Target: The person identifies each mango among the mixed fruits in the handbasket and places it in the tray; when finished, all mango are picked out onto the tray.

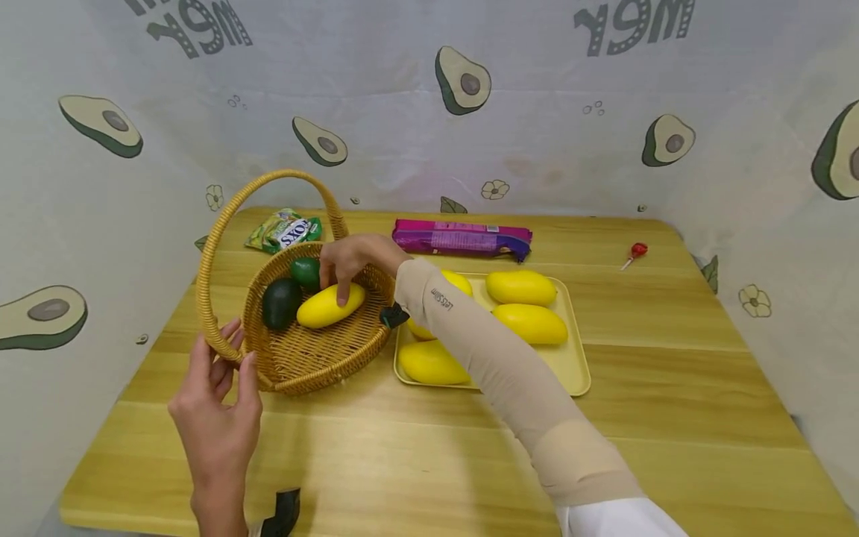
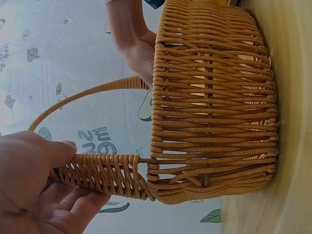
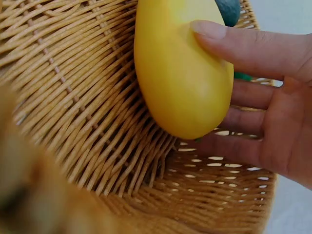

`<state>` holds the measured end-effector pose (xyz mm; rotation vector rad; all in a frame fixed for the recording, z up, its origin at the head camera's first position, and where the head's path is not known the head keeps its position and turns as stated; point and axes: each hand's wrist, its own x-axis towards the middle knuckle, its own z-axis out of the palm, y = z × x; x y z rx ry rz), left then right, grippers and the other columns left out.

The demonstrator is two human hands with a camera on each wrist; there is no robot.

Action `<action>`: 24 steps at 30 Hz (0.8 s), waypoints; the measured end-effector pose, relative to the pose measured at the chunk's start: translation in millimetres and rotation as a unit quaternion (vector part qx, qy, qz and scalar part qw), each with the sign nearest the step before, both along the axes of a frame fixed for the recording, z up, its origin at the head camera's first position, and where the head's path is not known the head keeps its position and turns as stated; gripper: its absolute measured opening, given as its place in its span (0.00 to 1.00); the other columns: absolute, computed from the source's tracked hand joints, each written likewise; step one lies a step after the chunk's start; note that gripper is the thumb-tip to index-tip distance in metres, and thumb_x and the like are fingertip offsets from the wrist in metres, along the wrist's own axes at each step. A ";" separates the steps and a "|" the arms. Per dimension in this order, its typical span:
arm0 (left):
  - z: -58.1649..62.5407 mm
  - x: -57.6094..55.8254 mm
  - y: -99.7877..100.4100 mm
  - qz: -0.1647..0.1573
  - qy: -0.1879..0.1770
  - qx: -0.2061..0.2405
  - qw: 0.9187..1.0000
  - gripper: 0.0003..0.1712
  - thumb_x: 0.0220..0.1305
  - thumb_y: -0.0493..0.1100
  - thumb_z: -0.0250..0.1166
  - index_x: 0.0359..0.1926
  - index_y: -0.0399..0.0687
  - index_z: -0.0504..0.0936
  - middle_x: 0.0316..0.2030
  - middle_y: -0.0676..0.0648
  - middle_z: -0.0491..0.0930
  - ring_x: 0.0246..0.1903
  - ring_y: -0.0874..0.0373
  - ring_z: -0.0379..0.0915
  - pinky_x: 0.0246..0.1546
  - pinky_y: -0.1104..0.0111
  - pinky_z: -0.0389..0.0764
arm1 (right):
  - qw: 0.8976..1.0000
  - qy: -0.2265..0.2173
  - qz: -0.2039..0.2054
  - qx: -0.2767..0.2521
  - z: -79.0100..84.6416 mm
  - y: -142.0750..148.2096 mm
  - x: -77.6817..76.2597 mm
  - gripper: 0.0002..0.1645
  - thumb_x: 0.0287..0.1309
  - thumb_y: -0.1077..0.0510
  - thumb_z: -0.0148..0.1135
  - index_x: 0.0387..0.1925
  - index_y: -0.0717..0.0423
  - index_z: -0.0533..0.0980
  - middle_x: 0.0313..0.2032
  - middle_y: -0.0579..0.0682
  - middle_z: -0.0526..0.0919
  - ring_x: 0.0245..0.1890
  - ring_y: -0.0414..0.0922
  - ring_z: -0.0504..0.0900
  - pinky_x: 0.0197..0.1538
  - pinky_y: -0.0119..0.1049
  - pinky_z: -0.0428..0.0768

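Observation:
A wicker basket with a tall arched handle stands on the left of the table. My left hand grips the lower end of that handle, thumb on one side and fingers on the other, as the left wrist view shows. Inside the basket, my right hand holds a yellow mango, the thumb pressed on its top and the fingers along its far side. Beside the mango lie a dark green avocado and a brighter green fruit. In the right wrist view the mango is close over the woven bottom.
Right of the basket, a pale yellow tray bears several more mangoes, partly covered by my right forearm. Behind are a purple packet and a green snack bag. A red lollipop lies at the far right.

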<state>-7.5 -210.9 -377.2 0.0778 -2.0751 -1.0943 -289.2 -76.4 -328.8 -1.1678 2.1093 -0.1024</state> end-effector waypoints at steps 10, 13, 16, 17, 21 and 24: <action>1.3 0.8 0.4 0.000 -0.004 -0.006 1.000 0.34 0.66 0.21 0.69 0.72 0.38 0.78 0.62 0.43 0.86 0.59 0.73 0.81 0.53 0.84 0.81 | 0.999 -0.048 -0.009 0.003 3.3 0.2 -0.4 0.37 0.66 0.51 0.78 0.74 0.48 0.78 0.70 0.49 0.80 0.68 0.44 0.77 0.69 0.34 0.81; 1.4 1.4 0.8 0.006 -0.010 -0.006 1.000 0.33 0.67 0.21 0.69 0.72 0.38 0.78 0.62 0.44 0.86 0.59 0.74 0.81 0.53 0.84 0.80 | 0.999 -0.042 -0.005 0.008 3.4 0.6 0.4 0.37 0.66 0.49 0.78 0.74 0.46 0.78 0.71 0.49 0.79 0.69 0.44 0.77 0.69 0.33 0.80; 1.6 2.4 0.9 0.012 -0.014 -0.006 1.000 0.32 0.67 0.21 0.69 0.71 0.37 0.79 0.62 0.44 0.86 0.59 0.75 0.81 0.54 0.84 0.80 | 0.999 -0.034 -0.002 0.008 4.3 0.8 2.1 0.38 0.65 0.47 0.78 0.74 0.46 0.78 0.72 0.49 0.79 0.70 0.44 0.76 0.71 0.33 0.79; 1.8 2.7 1.0 0.013 -0.014 -0.005 1.000 0.32 0.67 0.21 0.69 0.71 0.37 0.79 0.62 0.44 0.86 0.59 0.75 0.81 0.54 0.84 0.80 | 1.000 -0.031 0.000 0.005 5.1 1.4 2.8 0.38 0.65 0.47 0.78 0.74 0.47 0.78 0.71 0.50 0.79 0.70 0.44 0.76 0.71 0.33 0.77; 2.0 2.7 1.4 0.009 -0.009 -0.005 1.000 0.31 0.66 0.21 0.69 0.70 0.36 0.79 0.62 0.44 0.86 0.59 0.74 0.81 0.53 0.84 0.81 | 0.999 -0.032 -0.004 -0.016 9.5 7.1 5.8 0.38 0.65 0.50 0.79 0.73 0.51 0.78 0.69 0.51 0.81 0.68 0.45 0.78 0.69 0.33 0.79; 1.9 2.0 2.2 0.005 -0.002 -0.006 1.000 0.32 0.66 0.20 0.69 0.70 0.36 0.80 0.62 0.43 0.86 0.59 0.74 0.81 0.53 0.84 0.81 | 0.998 -0.036 -0.005 -0.053 13.6 15.1 8.1 0.37 0.64 0.52 0.80 0.71 0.55 0.80 0.66 0.53 0.84 0.65 0.46 0.80 0.67 0.33 0.81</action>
